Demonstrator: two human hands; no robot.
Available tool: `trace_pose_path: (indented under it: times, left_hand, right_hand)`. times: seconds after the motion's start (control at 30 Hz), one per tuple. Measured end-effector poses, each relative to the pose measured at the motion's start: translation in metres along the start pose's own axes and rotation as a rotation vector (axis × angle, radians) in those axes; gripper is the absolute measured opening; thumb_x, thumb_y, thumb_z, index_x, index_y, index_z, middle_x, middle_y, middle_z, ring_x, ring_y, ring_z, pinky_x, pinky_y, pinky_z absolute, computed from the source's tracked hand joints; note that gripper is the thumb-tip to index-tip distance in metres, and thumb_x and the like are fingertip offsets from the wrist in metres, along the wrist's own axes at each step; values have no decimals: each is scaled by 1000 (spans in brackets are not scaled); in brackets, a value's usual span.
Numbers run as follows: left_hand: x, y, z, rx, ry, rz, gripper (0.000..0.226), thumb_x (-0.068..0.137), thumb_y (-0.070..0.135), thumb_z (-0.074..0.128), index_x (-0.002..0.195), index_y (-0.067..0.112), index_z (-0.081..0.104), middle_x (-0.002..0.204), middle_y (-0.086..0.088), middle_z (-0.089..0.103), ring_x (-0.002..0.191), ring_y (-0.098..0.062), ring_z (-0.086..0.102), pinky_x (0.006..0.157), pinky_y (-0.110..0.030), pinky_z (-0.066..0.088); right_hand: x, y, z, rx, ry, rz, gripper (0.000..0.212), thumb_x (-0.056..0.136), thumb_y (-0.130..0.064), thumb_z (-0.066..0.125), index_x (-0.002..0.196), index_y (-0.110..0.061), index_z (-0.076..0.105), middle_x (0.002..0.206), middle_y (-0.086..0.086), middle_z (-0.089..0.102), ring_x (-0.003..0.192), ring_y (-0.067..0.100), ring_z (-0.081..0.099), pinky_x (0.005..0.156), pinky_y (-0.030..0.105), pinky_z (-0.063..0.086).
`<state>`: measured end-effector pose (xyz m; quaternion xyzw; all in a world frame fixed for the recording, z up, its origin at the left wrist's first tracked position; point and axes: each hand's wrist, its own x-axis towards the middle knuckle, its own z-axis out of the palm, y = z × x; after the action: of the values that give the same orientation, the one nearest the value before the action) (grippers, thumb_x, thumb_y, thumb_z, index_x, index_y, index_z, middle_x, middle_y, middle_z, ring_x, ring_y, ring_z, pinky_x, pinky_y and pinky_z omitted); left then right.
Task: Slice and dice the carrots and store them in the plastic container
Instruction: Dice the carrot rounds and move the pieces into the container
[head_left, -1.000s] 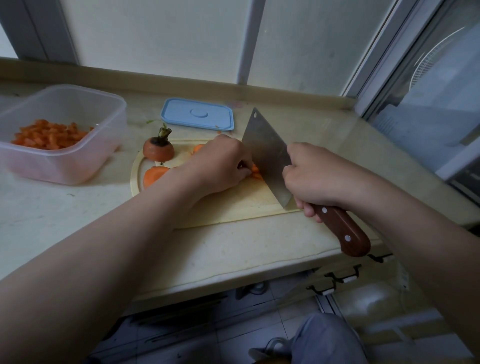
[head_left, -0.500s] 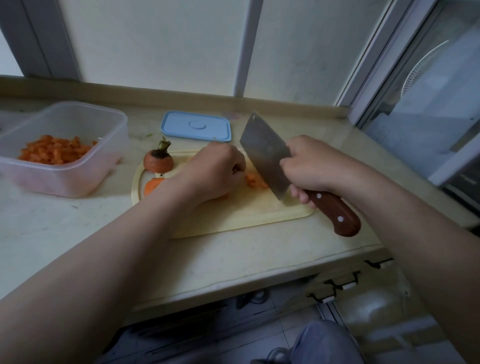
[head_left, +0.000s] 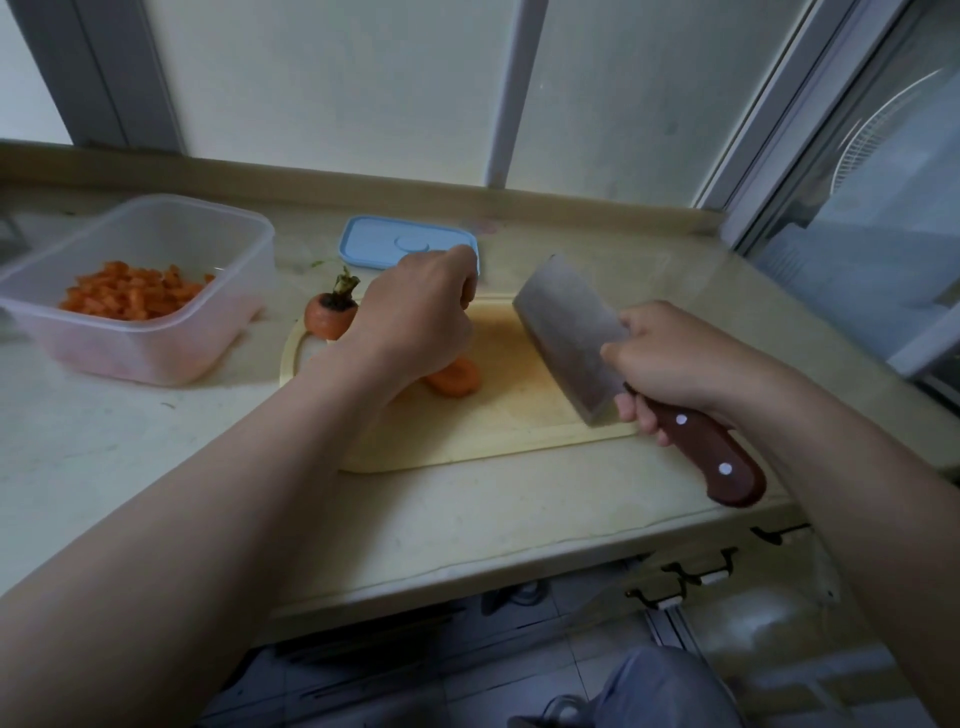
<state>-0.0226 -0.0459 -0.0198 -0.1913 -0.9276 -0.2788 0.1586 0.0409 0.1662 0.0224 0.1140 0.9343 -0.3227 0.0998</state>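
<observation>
Fingers of the right hand (head_left: 670, 358) wrap the cleaver (head_left: 566, 338) handle, blade raised over the right end of the cutting board (head_left: 519, 426). Mid-board, leftward, the carrot chunk (head_left: 452, 376) lies half under the curled left hand (head_left: 415, 317), whose hold I cannot make out. Beyond the board's left end sits the plastic container (head_left: 156, 353).

One plastic container (head_left: 156, 358) is counted at nine o'clock, its diced carrot (head_left: 130, 293) too heaped to be numbered. One blue lid (head_left: 384, 244) at twelve, one cutting board (head_left: 498, 415), one cleaver (head_left: 566, 338) at three, one carrot top (head_left: 330, 314) and one carrot chunk (head_left: 454, 378) are seen.
</observation>
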Motion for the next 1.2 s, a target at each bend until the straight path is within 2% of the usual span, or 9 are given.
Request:
trace_pose_path:
  times: [0.07,0.2,0.3,0.43,0.5,0.6,0.9,1.03,1.2]
  left_hand:
    - [1,-4,-4,-24,-55,23,26,78,-6,46,91,15,54,82,2,53,81,-23,51,64,-37,43]
    - [2,-9,-20,-119,-342,77,36,78,2,59,105,25,53,99,12,56,94,-14,55,77,-33,52]
    - [1,-7,-29,-84,-510,54,44,79,17,69,118,31,53,105,19,52,102,-10,53,75,-26,46]
    - [-1,-4,-32,26,-625,66,59,73,43,73,128,41,51,112,23,54,108,-8,53,92,-31,46]
    - [0,-6,-30,96,-669,68,66,67,49,71,129,47,48,110,26,53,108,-9,53,96,-37,48]
    - [0,-9,-29,166,-654,78,62,73,39,74,130,45,49,111,22,54,107,-13,53,95,-38,49]
    - [-2,2,-8,127,-421,212,50,90,43,67,136,26,53,122,4,57,109,-16,52,94,-35,47]
    - [0,-5,-5,198,-406,247,31,92,47,62,113,24,65,104,2,62,96,-18,54,88,-39,49]
    - [-2,-1,20,53,-291,336,23,89,41,70,94,18,69,90,1,63,84,-18,56,79,-43,50]
  right_hand:
    - [8,5,-8,-11,21,17,37,100,-7,39,137,-5,45,68,20,67,46,24,56,46,32,50]
    - [20,14,-17,0,47,18,44,100,-8,39,144,-9,43,65,19,65,44,24,56,47,33,50]
    - [22,17,-20,35,40,5,50,100,-10,40,150,-16,41,64,19,66,43,24,56,46,33,50]
    - [16,17,-20,59,32,-31,34,99,-7,39,131,-9,49,62,18,64,44,26,54,46,33,49]
    - [13,16,-18,82,34,-47,20,100,-7,39,116,-15,47,61,18,63,44,26,53,47,33,49]
    - [9,17,-17,84,25,-70,27,102,-9,40,121,-28,41,60,16,63,42,24,53,45,32,49]
    - [1,16,-19,30,11,-76,16,104,-11,41,117,-9,50,61,17,63,39,22,53,43,32,49]
    - [-7,16,-22,-17,-12,-91,13,105,-12,41,113,-10,50,63,19,65,41,24,54,42,32,49]
    - [-14,17,-19,-90,-38,-106,13,108,-17,41,115,-15,52,66,19,69,41,23,57,43,32,51]
